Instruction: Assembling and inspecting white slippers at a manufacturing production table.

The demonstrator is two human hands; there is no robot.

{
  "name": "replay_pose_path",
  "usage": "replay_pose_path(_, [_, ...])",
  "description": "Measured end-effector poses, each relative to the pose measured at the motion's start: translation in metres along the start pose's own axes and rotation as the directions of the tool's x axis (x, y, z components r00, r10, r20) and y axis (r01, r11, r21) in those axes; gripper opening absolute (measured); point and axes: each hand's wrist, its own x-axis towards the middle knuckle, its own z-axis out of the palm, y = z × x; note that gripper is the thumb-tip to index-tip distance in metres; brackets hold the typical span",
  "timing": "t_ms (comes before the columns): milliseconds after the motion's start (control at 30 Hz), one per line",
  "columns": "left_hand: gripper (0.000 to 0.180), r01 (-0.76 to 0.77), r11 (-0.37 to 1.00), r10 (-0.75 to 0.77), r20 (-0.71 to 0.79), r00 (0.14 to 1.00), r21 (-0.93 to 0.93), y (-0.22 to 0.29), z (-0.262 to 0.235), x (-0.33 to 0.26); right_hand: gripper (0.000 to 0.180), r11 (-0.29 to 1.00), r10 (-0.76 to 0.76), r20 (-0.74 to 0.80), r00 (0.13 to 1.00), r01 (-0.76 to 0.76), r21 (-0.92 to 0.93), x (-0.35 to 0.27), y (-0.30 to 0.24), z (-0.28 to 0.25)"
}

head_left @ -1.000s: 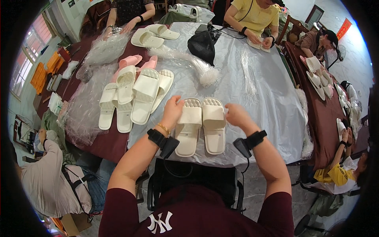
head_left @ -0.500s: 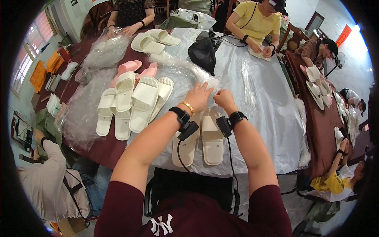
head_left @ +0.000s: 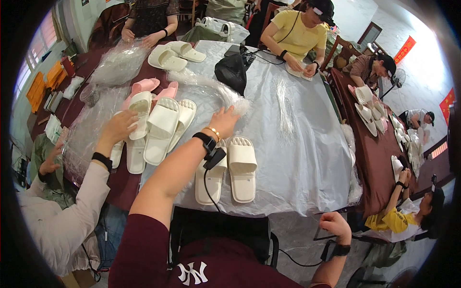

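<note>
A pair of white slippers stands side by side in front of me: the right slipper (head_left: 242,165) shows fully, while the left slipper (head_left: 209,185) is partly under my left forearm. My left hand (head_left: 224,121) lies, fingers spread, at the near end of a bundle of thin clear strands (head_left: 211,86). Beyond the table's front edge, low on the right, my right hand (head_left: 335,225) is closed with curled fingers. Anything thin pinched in it is too small to make out. Both wrists carry black bands with small devices.
More white slippers (head_left: 163,117) and pink slippers (head_left: 146,85) sit to the left, where a co-worker's hand (head_left: 119,126) grips one. Another strand bundle (head_left: 284,105) lies on the grey sheet (head_left: 307,158). A black bag (head_left: 231,74) stands farther back. Other people work around the tables.
My right hand has swung from beside my left hand down and right, past the table edge. My left hand stays at the strands. A co-worker's hand has reached onto the slippers at left.
</note>
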Motion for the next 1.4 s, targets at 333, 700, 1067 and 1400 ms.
replay_pose_path(333, [0.022,-0.497,0.535,0.471,-0.247,0.847,-0.683,0.124,-0.025,-0.16,0.013,0.918,-0.395,0.074,0.916,0.39,0.079,0.039,-0.123,0.067])
replay_pose_path(700, [0.022,0.239,-0.158,0.12,0.222,0.968,-0.958,0.075,-0.046,-0.219,0.019,0.728,-0.633,0.093,0.768,0.55,0.409,0.072,-0.151,0.158])
replay_pose_path(1067, [0.027,0.16,-0.043,-0.521,0.159,0.839,-0.986,-0.012,-0.01,-0.193,0.023,0.879,-0.466,-0.13,0.875,0.475,0.046,0.1,-0.144,0.213])
replay_pose_path(1400, [0.028,0.233,0.347,-0.521,0.019,0.853,-0.909,-0.048,0.012,-0.157,0.026,0.889,-0.457,-0.306,0.835,0.423,-0.173,0.162,-0.171,0.24])
